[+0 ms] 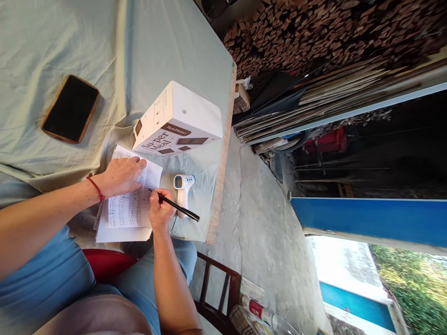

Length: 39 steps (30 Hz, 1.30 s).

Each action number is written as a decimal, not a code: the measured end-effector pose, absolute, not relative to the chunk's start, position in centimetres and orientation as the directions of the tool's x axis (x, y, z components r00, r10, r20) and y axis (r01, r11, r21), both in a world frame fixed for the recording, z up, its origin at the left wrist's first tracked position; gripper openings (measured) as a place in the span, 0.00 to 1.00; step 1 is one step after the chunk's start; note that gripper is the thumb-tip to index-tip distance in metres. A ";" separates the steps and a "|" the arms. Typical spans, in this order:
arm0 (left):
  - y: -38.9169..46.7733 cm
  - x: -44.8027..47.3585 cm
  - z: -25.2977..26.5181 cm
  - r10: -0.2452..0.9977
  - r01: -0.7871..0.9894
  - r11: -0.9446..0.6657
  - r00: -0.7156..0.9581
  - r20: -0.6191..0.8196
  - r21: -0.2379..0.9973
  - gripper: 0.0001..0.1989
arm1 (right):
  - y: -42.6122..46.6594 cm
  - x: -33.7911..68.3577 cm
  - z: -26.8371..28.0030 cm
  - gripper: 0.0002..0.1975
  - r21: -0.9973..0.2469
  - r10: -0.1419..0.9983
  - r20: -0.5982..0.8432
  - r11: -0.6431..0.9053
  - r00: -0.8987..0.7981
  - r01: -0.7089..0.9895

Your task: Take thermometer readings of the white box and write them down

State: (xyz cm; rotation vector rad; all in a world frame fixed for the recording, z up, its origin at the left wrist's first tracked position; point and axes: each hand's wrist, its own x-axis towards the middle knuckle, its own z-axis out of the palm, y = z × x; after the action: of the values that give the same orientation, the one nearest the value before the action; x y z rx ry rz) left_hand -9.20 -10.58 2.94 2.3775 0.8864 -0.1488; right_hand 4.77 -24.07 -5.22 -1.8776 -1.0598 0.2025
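A stack of white paper (122,211), its top sheet dense with handwriting, lies at the near edge of the cloth-covered table. My left hand (122,177) rests flat across the upper part of the top sheet, fingers stretched toward the right. In my right hand (161,208) a black pen (181,210) is pinched, its tip on or just over the sheet close to my left fingertips. Just right of that hand lies a white and blue infrared thermometer (182,193), partly behind the hand and pen. Beyond the papers stands a white "Super Meal" box (181,116).
On the greenish cloth (87,37) at the left lies a phone (71,109) with a dark screen. The wooden table edge (223,163) runs along the right. A dark wooden chair (220,288) stands below it on the concrete floor (258,223). Stacked firewood (331,32) fills the back.
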 end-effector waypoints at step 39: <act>-4.2 -9.9 0.1 0.831 0.541 -0.369 0.556 0.008 0.756 0.45 | -28.3 12.3 -4.1 0.22 -0.678 0.637 0.313 -0.369 0.704 0.635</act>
State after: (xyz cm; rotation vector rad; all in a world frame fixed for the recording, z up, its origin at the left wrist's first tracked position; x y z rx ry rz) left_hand -9.91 -4.23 0.15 2.0650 1.0987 0.5116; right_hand 12.33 -28.33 -4.09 -2.0837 -0.9681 0.0023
